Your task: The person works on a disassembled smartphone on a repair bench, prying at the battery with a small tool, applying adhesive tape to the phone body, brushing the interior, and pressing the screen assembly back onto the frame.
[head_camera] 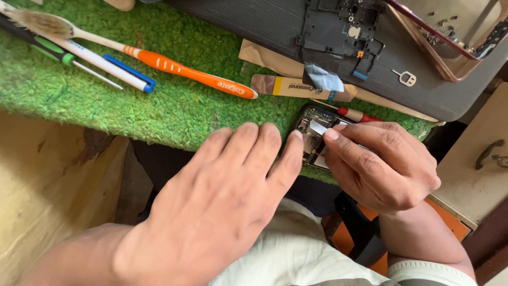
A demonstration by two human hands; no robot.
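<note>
An opened phone [313,139] with its back off lies on the green mat [159,100] near the mat's front edge. My left hand [222,196] rests flat beside it, fingers apart, its little finger touching the phone's left side. My right hand [383,164] pinches a small white strip [319,127] over the phone's exposed circuit board, with the thumb and forefinger closed on it. Most of the phone's right half is hidden under my right hand.
An orange and white toothbrush [174,68], a blue and white pen [114,69] and a green-handled tool [50,50] lie on the mat. A dark ribbed panel [254,24] holds a black phone frame [341,26], a pin tool [406,79] and a reddish phone shell [450,53]. A red-handled screwdriver [357,114] lies behind the phone.
</note>
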